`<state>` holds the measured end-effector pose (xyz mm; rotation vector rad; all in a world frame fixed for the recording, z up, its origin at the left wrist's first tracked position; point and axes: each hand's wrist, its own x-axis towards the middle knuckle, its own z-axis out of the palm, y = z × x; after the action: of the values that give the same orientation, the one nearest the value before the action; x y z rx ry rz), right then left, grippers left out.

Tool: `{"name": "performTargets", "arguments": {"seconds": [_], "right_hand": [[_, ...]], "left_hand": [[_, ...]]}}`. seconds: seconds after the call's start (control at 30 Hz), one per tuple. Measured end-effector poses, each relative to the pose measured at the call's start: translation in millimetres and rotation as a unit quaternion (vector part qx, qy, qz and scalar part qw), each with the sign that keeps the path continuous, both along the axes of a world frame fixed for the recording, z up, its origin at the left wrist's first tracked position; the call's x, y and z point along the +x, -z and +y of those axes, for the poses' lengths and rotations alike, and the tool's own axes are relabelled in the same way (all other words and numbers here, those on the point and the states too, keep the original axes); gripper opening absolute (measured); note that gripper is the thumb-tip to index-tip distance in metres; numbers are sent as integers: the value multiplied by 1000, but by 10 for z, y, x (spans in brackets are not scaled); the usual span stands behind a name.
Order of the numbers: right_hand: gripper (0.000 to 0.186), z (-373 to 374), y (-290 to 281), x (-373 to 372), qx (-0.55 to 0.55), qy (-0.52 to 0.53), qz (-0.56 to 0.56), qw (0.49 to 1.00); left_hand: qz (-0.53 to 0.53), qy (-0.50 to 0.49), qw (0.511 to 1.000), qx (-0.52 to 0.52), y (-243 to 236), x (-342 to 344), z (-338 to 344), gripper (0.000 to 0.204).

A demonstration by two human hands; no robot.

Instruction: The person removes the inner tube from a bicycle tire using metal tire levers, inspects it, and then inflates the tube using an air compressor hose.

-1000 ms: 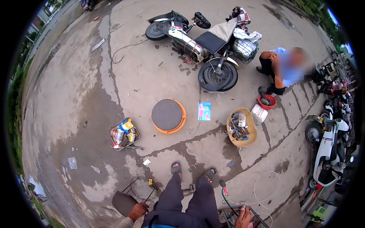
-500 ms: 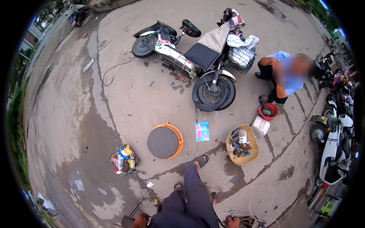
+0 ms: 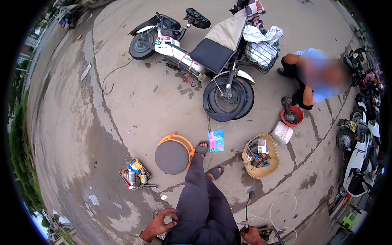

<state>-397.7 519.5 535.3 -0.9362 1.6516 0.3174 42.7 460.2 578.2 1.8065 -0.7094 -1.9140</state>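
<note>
My left hand (image 3: 161,223) hovers beside my left thigh, fingers curved and thumb apart from them, with nothing visible in it. Low by my right thigh, my right hand (image 3: 251,236) is closed around the dark grip of a hose fitting (image 3: 246,223). From the fitting a thin dark-green hose (image 3: 247,206) rises to a dark end piece (image 3: 251,194). Part of the grip is hidden by the fingers. Ahead of my feet stands a round grey-topped stool (image 3: 172,157) with an orange frame. A printed blue packet (image 3: 216,141) lies flat beside my left foot.
A white electric scooter (image 3: 175,51) lies on its side ahead, its front tyre (image 3: 228,100) nearest me. At right are a tan tool basin (image 3: 261,171), a white container (image 3: 282,132), a red bowl (image 3: 300,121) and a crouching person (image 3: 308,92). A crate (image 3: 135,174) of bottles sits left.
My left hand has come up and forward from the lower edge. My left foot has stepped forward beside the stool. The hose end in front of my right hand has swung up and right.
</note>
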Motion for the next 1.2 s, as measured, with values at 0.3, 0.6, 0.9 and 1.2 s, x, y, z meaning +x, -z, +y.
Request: {"name": "performTargets", "arguments": {"seconds": [0.3,0.6,0.9,1.2], "right_hand": [[46,-840,-312,907,81,8,-2,997],[50,-959,-324,2072,147,145,-20,978],[36,-1061,-1281,2782,259,277,-226,897],[39,-1097,-426,2618,78,466,-46,880]], "left_hand": [[-174,429,882,-89,-121,358,-1200,42],[-16,531,839,116,-562,939,-2781,27],[148,599,739,271,-924,1398,-3106,18],[141,298,717,614,-92,2407,-3351,26]]}}
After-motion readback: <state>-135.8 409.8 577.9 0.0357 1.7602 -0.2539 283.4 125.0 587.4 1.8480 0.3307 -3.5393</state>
